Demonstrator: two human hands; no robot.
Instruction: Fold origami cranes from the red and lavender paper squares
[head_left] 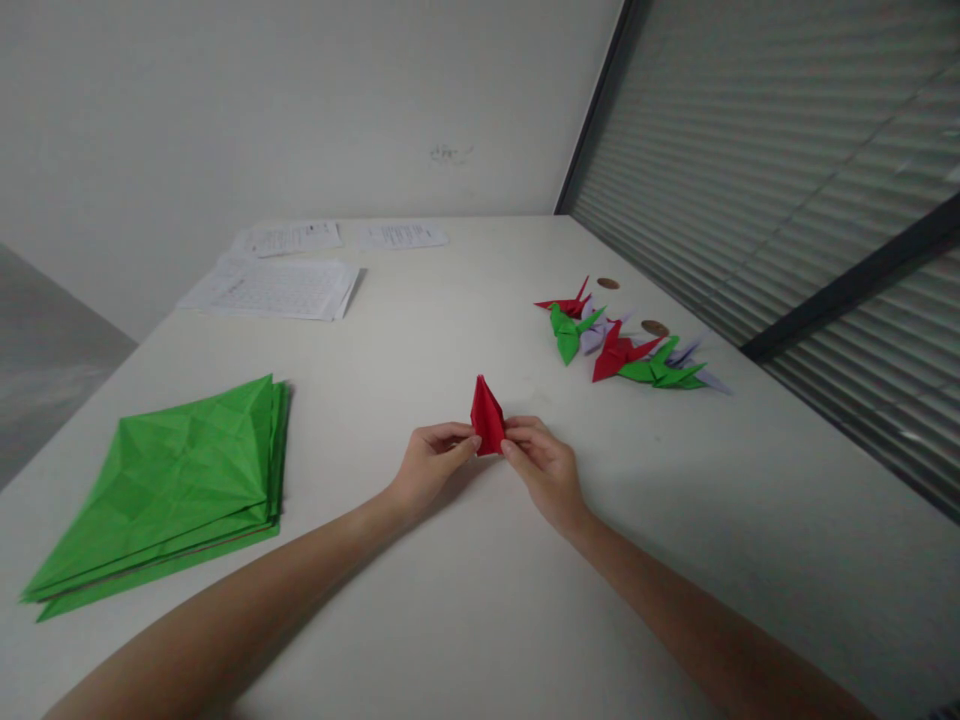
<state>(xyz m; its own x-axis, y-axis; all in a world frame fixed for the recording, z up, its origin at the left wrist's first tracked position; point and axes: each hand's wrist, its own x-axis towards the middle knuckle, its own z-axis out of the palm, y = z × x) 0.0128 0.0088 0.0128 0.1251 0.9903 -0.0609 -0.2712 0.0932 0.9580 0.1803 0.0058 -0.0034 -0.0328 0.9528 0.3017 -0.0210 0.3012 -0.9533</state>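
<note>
A small red folded paper [488, 418] with a pointed top stands between my two hands, just above the middle of the white table [420, 620]. My left hand [433, 462] pinches its lower left edge between thumb and fingers. At its lower right edge my right hand [546, 468] holds it the same way. The point of the paper aims away from me, and its lower corners are partly covered by my thumbs. Whether its base touches the table I cannot tell.
On the left lies a stack of creased green paper sheets [187, 465]. Several folded paper cranes in red, green and lilac, among them a red crane [619, 352] and a green crane [568, 332], sit at the right. Printed papers [277, 288] lie far left; window blinds [765, 150] border the right edge.
</note>
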